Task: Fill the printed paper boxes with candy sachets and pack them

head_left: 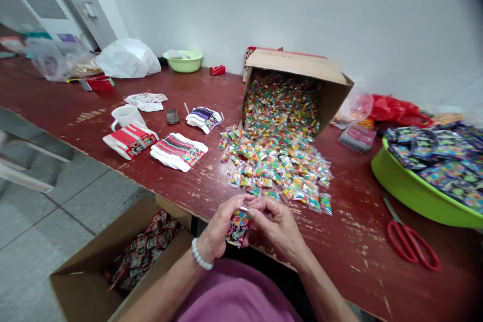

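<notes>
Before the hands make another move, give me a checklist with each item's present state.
1. Left hand holding the small packet: ok.
2. Right hand at the packet's top: ok.
3. Packet sealed: cannot tell, fingers hide part of it.
4. Candy bags all inside the tipped box: not ok, many lie on the table.
5. Scissors apart from both hands: ok.

Pale wall (181, 5), gray tiled floor (28, 261)

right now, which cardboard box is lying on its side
The cardboard box on the table, its mouth spilling small clear packets; the other box, below the table edge, opens upward.
</notes>
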A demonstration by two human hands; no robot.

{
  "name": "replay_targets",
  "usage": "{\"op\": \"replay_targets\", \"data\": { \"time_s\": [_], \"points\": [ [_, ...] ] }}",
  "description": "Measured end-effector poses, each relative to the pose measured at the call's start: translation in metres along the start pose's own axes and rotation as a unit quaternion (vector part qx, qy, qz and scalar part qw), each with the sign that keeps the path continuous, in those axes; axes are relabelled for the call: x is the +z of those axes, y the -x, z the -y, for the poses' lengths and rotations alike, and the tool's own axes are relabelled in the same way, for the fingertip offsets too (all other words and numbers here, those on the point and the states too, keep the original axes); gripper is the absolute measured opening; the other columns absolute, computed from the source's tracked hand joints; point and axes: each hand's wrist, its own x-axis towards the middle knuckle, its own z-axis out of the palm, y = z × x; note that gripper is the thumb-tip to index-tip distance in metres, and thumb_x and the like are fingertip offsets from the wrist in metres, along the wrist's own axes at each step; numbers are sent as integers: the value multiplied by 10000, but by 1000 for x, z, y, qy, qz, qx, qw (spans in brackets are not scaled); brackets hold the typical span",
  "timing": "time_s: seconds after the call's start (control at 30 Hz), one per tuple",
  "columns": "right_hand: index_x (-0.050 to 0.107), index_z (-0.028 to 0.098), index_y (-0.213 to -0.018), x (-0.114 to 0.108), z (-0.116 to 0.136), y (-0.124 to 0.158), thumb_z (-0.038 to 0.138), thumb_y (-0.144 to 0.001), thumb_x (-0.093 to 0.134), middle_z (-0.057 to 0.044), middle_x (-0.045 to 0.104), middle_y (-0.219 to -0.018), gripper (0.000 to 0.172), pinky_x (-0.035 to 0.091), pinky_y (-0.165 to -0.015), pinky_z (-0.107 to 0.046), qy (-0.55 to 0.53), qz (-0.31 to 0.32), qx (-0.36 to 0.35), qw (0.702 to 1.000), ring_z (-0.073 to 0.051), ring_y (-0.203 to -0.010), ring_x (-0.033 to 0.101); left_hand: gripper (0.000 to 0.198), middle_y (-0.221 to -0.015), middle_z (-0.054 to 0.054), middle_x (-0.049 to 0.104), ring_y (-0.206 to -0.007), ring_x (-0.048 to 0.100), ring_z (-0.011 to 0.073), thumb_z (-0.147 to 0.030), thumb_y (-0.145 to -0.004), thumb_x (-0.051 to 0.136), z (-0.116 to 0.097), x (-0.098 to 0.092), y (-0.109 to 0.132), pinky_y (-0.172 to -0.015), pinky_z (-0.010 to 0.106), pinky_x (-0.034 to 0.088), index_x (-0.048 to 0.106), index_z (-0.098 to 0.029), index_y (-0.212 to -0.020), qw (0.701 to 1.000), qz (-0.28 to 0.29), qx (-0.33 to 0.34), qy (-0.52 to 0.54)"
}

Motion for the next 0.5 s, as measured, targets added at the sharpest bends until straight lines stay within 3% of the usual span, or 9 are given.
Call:
{"op": "replay_targets", "data": {
  "time_s": [0.1,0.2,0.3,0.4,0.5],
  "points": [
    [716,193,-891,7,-2,0,405,-853,689,-47,728,-878,217,547,-715,-299,-48,-15,48,998,-177,-774,672,560,-994,97,723,-492,603,132,-562,-888,526,0,1,2,-408,227,458,611,-197,-1305,999,4,10,-53],
    [715,186,-846,12,0,0,386,-833,709,-78,726,-1051,201,565,-674,-294,-135,6,70,988,-187,-815,692,689,-798,94,720,-471,582,144,-670,-896,409,0,1,3,-408,232,452,592,-177,-1340,998,33,-22,-41],
    [702,179,-784,14,2,-1,357,-799,743,-89,728,-1071,183,563,-597,-291,-207,5,103,973,-191,-771,695,712,-675,76,686,-469,583,154,-684,-897,391,0,0,4,-416,233,457,583,-173,-1354,998,41,-30,-40],
    [705,183,-751,13,3,-2,353,-793,747,-89,736,-1046,180,571,-627,-320,-190,-11,101,977,-208,-784,695,672,-671,79,685,-482,592,156,-653,-900,433,-2,-2,6,-418,228,455,616,-162,-1322,997,43,-23,-60],
    [732,201,-817,10,3,1,362,-855,683,-77,733,-999,172,567,-701,-341,-94,2,59,994,-213,-828,686,553,-837,91,722,-543,627,161,-562,-892,524,-3,-5,7,-409,215,453,653,-180,-1271,998,29,-18,-56]
  ]
}}
